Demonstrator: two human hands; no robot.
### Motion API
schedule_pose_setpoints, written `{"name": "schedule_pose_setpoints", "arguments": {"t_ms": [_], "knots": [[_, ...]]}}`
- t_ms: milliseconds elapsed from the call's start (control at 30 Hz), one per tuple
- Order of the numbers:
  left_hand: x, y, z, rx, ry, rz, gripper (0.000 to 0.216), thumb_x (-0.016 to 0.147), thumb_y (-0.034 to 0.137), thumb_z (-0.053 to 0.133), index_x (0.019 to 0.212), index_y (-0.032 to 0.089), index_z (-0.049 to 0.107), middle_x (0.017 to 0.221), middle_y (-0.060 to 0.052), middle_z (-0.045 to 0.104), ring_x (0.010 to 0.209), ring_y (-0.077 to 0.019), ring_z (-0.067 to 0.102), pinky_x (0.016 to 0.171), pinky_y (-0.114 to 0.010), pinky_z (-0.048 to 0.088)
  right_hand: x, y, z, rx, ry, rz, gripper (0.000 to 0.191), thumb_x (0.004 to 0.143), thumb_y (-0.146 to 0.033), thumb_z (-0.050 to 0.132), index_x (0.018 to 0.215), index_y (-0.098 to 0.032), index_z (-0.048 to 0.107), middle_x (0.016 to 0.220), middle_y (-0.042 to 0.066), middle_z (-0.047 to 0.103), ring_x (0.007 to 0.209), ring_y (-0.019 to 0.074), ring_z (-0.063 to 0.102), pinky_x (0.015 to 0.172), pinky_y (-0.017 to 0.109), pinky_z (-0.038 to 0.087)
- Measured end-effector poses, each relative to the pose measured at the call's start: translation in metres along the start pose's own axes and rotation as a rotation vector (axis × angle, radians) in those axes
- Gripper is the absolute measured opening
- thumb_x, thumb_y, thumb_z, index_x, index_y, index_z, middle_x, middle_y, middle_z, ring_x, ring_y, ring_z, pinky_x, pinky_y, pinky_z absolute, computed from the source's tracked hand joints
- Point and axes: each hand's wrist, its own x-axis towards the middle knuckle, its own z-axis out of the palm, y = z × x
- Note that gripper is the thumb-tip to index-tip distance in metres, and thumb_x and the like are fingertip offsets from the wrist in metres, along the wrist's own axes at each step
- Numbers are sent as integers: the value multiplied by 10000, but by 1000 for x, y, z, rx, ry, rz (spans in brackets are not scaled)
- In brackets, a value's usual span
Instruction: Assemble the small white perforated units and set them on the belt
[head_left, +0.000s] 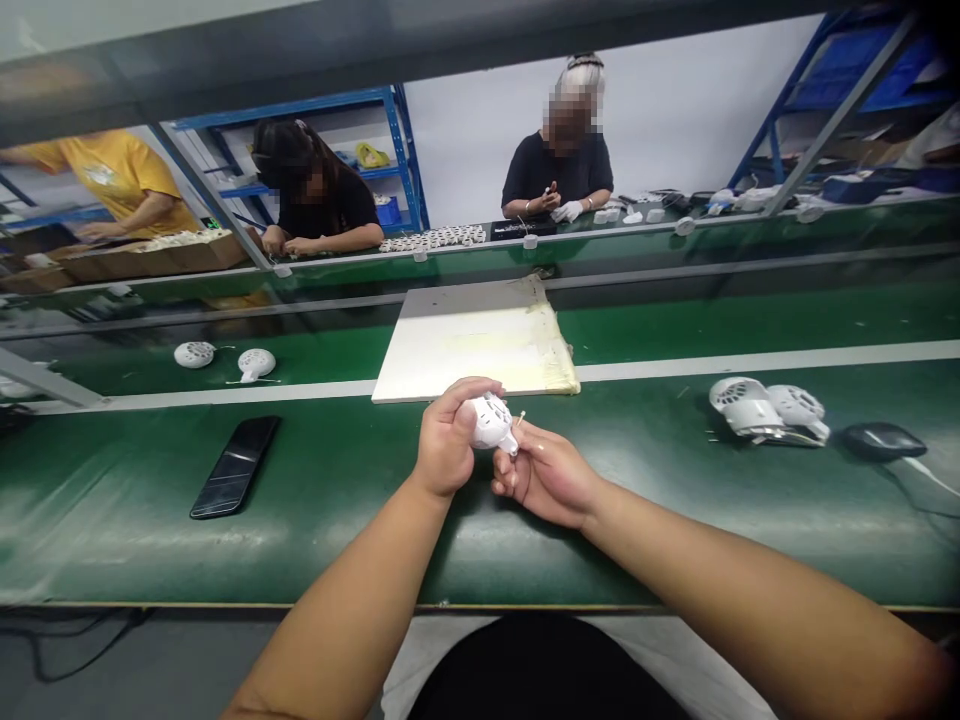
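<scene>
In front of me, above the bench, is a small white vented plastic housing [491, 424], rounded with a narrow neck pointing down to the right. My left hand [448, 435] is closed around its round body, thumb and fingers on either side. The fingertips of my right hand [551, 474] pinch at the neck end and partly hide it. A thin pale piece [522, 416] sticks up beside these fingertips; I cannot tell what it is joined to. Just beyond my hands lies a white board [472, 335] with a taped, yellowed right edge.
A dark phone [235, 467] lies left on the green bench [337, 540]. Similar white housings [746, 407] sit at right, near a black computer mouse [883, 440]; two more [256, 364] lie back left. Across the bench, several people work behind a metal frame [210, 195].
</scene>
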Motion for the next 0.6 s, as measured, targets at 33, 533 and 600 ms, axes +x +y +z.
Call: {"name": "schedule_pose_setpoints", "arguments": {"t_ms": [33, 533, 600], "knots": [[0, 1, 0, 11, 16, 0, 424, 939, 531, 538, 995, 171, 753, 1042, -123, 694, 940, -238, 668, 843, -378, 536, 1, -1, -2, -46, -19, 36, 218, 946, -392, 568, 1044, -210, 499, 680, 0, 650, 535, 113, 578, 638, 290, 515], [-17, -23, 33, -53, -95, -241, 441, 929, 566, 550, 878, 174, 746, 1070, -103, 697, 1034, -235, 636, 965, -387, 478, 17, -6, -14, -530, 271, -641, 426, 977, -560, 429, 1277, -259, 464, 1209, 101, 619, 1113, 225, 606, 1034, 454, 479], [-20, -23, 34, -20, -138, -121, 485, 921, 614, 517, 873, 185, 738, 1101, -114, 669, 1098, -257, 606, 1021, -434, 453, 14, -7, -12, -469, 276, -613, 437, 987, -586, 364, 1268, -267, 466, 1205, 99, 623, 1128, 222, 599, 1043, 442, 476]]}}
